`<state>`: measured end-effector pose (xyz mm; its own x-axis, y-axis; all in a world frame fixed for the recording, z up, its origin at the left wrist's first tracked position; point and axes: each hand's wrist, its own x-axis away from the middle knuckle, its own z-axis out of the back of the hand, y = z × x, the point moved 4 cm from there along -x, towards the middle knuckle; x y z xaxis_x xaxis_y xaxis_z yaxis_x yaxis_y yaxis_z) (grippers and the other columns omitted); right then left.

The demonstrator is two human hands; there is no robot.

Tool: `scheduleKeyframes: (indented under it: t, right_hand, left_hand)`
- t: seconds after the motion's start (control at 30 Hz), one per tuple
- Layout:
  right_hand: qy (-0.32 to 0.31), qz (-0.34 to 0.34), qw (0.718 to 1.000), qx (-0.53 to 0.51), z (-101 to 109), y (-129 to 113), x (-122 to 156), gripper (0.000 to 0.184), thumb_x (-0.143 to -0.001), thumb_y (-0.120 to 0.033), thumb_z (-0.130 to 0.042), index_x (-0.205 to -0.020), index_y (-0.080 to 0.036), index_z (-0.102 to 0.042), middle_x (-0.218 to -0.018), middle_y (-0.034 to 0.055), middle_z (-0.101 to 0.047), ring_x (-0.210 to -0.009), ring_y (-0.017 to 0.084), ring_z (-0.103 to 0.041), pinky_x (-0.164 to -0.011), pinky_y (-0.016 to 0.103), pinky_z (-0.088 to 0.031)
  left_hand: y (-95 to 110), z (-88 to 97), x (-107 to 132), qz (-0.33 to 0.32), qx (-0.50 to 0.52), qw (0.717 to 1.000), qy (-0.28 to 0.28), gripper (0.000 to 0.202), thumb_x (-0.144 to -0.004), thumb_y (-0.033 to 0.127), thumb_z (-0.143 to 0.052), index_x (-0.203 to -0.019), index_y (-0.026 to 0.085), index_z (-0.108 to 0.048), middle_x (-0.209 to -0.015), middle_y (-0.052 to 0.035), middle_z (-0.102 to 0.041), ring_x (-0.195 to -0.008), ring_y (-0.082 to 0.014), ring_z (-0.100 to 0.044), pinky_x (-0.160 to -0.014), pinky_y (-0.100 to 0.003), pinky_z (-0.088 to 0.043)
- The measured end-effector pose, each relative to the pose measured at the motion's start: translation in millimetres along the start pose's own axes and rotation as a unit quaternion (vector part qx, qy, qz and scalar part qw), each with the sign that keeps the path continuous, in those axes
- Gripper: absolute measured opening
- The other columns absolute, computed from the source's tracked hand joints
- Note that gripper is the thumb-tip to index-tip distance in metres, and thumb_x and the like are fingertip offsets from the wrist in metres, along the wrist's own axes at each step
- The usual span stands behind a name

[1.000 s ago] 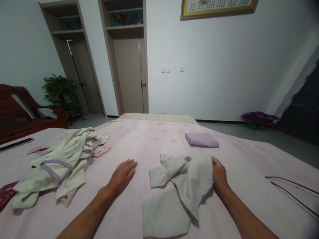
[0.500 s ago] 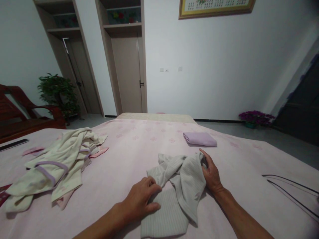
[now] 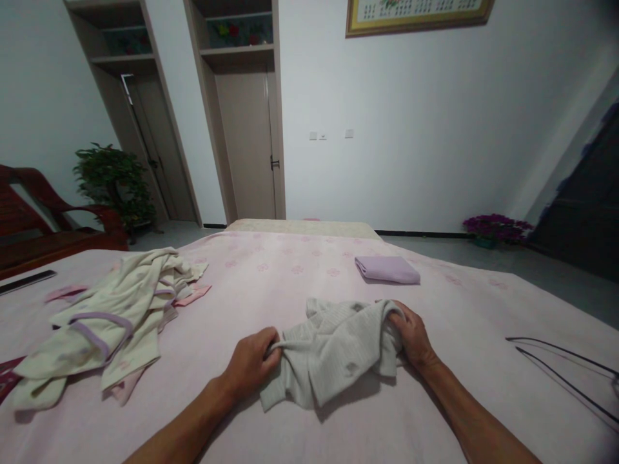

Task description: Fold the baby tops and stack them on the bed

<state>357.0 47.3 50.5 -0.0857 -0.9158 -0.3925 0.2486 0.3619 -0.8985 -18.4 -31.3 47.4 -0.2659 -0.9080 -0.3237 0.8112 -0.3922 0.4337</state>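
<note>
A crumpled grey-white ribbed garment (image 3: 329, 351) lies on the pink bedspread (image 3: 300, 270) in front of me, partly raised off it. My left hand (image 3: 251, 362) is closed on its left edge. My right hand (image 3: 411, 335) grips its right end, fingers curled into the cloth. The fabric sags between the two hands.
A heap of cream clothes with purple trim (image 3: 106, 316) lies at the left. A folded lilac cloth (image 3: 387, 269) rests beyond my right hand. Thin dark wire hangers (image 3: 561, 367) lie at the right. A wooden chair (image 3: 43, 225) and a potted plant (image 3: 111, 183) stand far left.
My left hand went from flat on the bedspread to gripping the garment's left edge. Both hands have gathered and lifted the garment, which was spread lower towards me before.
</note>
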Motion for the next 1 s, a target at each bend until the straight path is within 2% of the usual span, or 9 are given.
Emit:
scheduleKeyframes:
  t: [0.1, 0.2, 0.33, 0.5, 0.63, 0.77, 0.83, 0.93, 1.0]
  right_hand:
    - [0.021, -0.058, 0.998, -0.027, -1, 7, 0, 0.035, -0.076, -0.051, -0.067, -0.080, -0.016, -0.069, -0.072, 0.0025, -0.067, -0.069, 0.021, -0.060, -0.063, 0.029, -0.048]
    - [0.062, -0.071, 0.995, -0.042, -2, 7, 0, 0.034, -0.077, -0.051, -0.068, -0.076, -0.017, -0.067, -0.069, 0.0000, -0.064, -0.066, 0.019, -0.056, -0.062, 0.027, -0.046]
    - [0.082, -0.062, 0.995, -0.004, -5, 5, 1, 0.035, -0.078, -0.052, -0.065, -0.076, -0.017, -0.068, -0.070, 0.0005, -0.065, -0.069, 0.020, -0.058, -0.064, 0.028, -0.046]
    - [0.005, 0.009, 0.992, 0.124, -11, 2, 3, 0.035, -0.082, -0.050, -0.061, -0.088, -0.018, -0.073, -0.085, 0.0037, -0.072, -0.083, 0.024, -0.064, -0.077, 0.032, -0.048]
    - [-0.038, 0.115, 0.961, 0.248, -14, -9, 6, 0.030, -0.082, -0.047, -0.060, -0.090, -0.021, -0.074, -0.092, 0.0065, -0.073, -0.088, 0.026, -0.065, -0.083, 0.038, -0.048]
    - [-0.041, 0.179, 0.929, 0.321, -19, -21, 9, 0.025, -0.083, -0.045, -0.060, -0.081, -0.023, -0.072, -0.082, 0.0061, -0.071, -0.081, 0.025, -0.062, -0.081, 0.039, -0.046]
    - [-0.046, 0.165, 0.938, 0.300, -21, -24, 12, 0.026, -0.085, -0.044, -0.057, -0.080, -0.022, -0.071, -0.080, 0.0057, -0.070, -0.077, 0.023, -0.062, -0.078, 0.036, -0.047]
    - [-0.065, 0.124, 0.962, 0.236, -28, -29, 21, 0.030, -0.088, -0.045, -0.054, -0.086, -0.020, -0.071, -0.082, 0.0051, -0.072, -0.074, 0.021, -0.063, -0.072, 0.031, -0.049]
    - [-0.081, 0.109, 0.970, 0.203, -35, -33, 28, 0.031, -0.088, -0.045, -0.054, -0.088, -0.019, -0.071, -0.081, 0.0044, -0.072, -0.073, 0.021, -0.064, -0.070, 0.028, -0.049]
  left_hand:
    - [-28, 19.5, -3, 0.092, -0.001, 0.993, 0.075, 0.009, -0.085, 0.024, -0.046, -0.076, 0.023, -0.046, -0.066, 0.0046, -0.052, -0.061, -0.0137, -0.050, -0.061, -0.025, -0.033]
    - [-47, 36.6, -2, 0.151, 0.001, 0.979, 0.140, 0.011, -0.086, 0.027, -0.045, -0.076, 0.023, -0.044, -0.063, 0.0059, -0.048, -0.060, -0.0136, -0.050, -0.061, -0.025, -0.032]
    - [-57, 47.4, 0, 0.187, -0.009, 0.968, 0.167, 0.012, -0.087, 0.029, -0.046, -0.077, 0.023, -0.044, -0.062, 0.0063, -0.048, -0.058, -0.0135, -0.049, -0.060, -0.025, -0.031]
    - [-69, 56.6, 2, 0.229, -0.042, 0.951, 0.205, 0.012, -0.089, 0.032, -0.046, -0.081, 0.024, -0.046, -0.066, 0.0048, -0.052, -0.061, -0.0145, -0.051, -0.060, -0.024, -0.030]
    - [-89, 63.7, 5, 0.280, -0.061, 0.928, 0.237, 0.016, -0.092, 0.039, -0.045, -0.087, 0.024, -0.050, -0.072, 0.0024, -0.058, -0.063, -0.0165, -0.054, -0.061, -0.025, -0.031]
    - [-103, 66.8, 7, 0.313, -0.065, 0.914, 0.249, 0.019, -0.093, 0.041, -0.043, -0.090, 0.025, -0.052, -0.074, 0.0007, -0.062, -0.067, -0.0191, -0.058, -0.061, -0.026, -0.033]
    - [-107, 65.2, 7, 0.328, -0.063, 0.915, 0.227, 0.021, -0.093, 0.043, -0.043, -0.090, 0.025, -0.054, -0.074, 0.0002, -0.063, -0.069, -0.0205, -0.060, -0.061, -0.026, -0.034]
    - [-111, 59.2, 7, 0.345, -0.081, 0.922, 0.159, 0.025, -0.093, 0.047, -0.043, -0.091, 0.025, -0.056, -0.075, -0.0012, -0.066, -0.070, -0.0229, -0.063, -0.060, -0.028, -0.036]
    - [-106, 58.1, 5, 0.302, -0.123, 0.932, 0.159, 0.022, -0.093, 0.042, -0.045, -0.096, 0.024, -0.057, -0.085, -0.0043, -0.069, -0.079, -0.0251, -0.064, -0.068, -0.032, -0.042]
